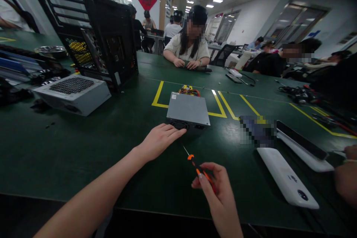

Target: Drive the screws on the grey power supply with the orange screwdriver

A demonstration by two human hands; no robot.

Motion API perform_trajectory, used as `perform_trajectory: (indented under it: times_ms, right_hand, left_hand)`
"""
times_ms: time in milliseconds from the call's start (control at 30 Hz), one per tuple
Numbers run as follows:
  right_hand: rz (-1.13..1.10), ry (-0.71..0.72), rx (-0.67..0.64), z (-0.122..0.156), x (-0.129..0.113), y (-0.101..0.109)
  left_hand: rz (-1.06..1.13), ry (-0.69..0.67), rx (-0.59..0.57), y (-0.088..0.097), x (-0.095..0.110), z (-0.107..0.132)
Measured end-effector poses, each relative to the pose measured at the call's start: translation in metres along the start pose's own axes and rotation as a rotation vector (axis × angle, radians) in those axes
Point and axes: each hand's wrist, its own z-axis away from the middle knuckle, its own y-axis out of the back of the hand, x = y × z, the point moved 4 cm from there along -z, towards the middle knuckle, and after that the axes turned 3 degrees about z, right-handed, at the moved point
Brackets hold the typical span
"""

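A grey metal computer power supply [188, 108] lies on the green table, its fan side toward me and a bundle of coloured cables [190, 91] behind it. My left hand [163, 138] reaches to its near face, fingers stretched out beside the fan grille; the fingertips seem to touch it. In my right hand [219, 189] is a screwdriver [197, 166] with an orange and black handle, gripped between thumb and fingers. Its thin shaft points up and left toward the power supply, and the tip is apart from it.
A black computer case [111, 44] stands at the left behind another power supply [75, 93]. White devices [287, 176] lie at the right, near another person's hand [347, 174]. Across the table [134, 189] sits a person [188, 50]. Yellow tape marks the surface.
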Motion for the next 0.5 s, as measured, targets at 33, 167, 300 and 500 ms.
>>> perform_trajectory:
  times_ms: [33,167,300,500]
  right_hand:
    - [-0.060,-0.092,-0.068,0.001,0.006,-0.005]
    - [-0.301,-0.321,-0.168,0.007,0.017,-0.022]
    - [-0.452,-0.429,-0.145,0.010,0.019,-0.030]
    - [-0.569,-0.430,-0.047,0.008,0.017,-0.030]
  left_hand:
    - [-0.009,-0.009,-0.002,0.000,0.001,0.000]
    - [-0.025,-0.064,-0.003,-0.002,0.008,-0.001]
    - [0.029,-0.063,0.012,-0.004,0.010,-0.001]
    - [0.340,0.180,0.292,-0.002,0.003,-0.002]
